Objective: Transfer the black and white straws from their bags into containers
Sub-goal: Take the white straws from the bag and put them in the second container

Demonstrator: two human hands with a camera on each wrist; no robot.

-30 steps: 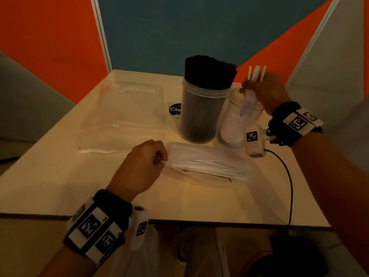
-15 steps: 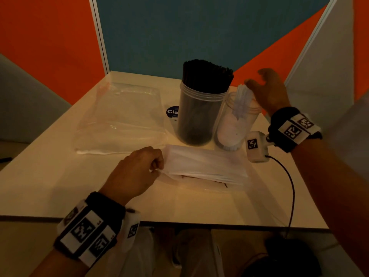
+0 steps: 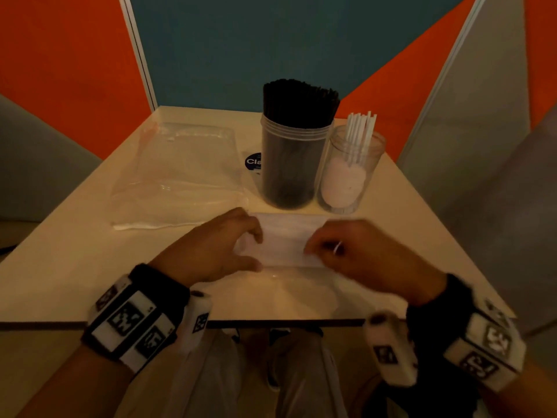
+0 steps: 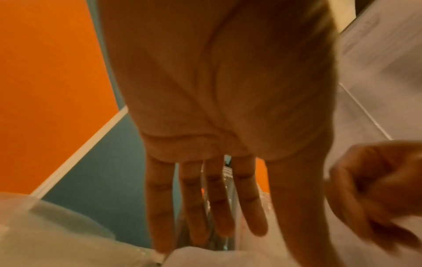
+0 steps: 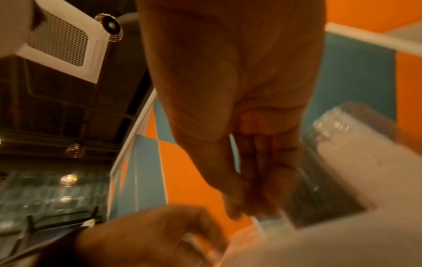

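Note:
A clear bag of white straws lies flat on the table near the front edge. My left hand spans its left end, fingers and thumb straight in the left wrist view. My right hand has curled fingers pinching the bag's right part, blurred in the right wrist view. Behind the bag stand two clear jars. One jar is packed with black straws. The smaller jar holds several white straws.
An empty clear bag lies flat at the back left of the table. A round dark sticker sits beside the black jar. Orange and teal partition walls close the back and sides.
My right hand let go of the white straws in the small jar and came down to the bag. My left hand relaxed its pinch on the bag's end.

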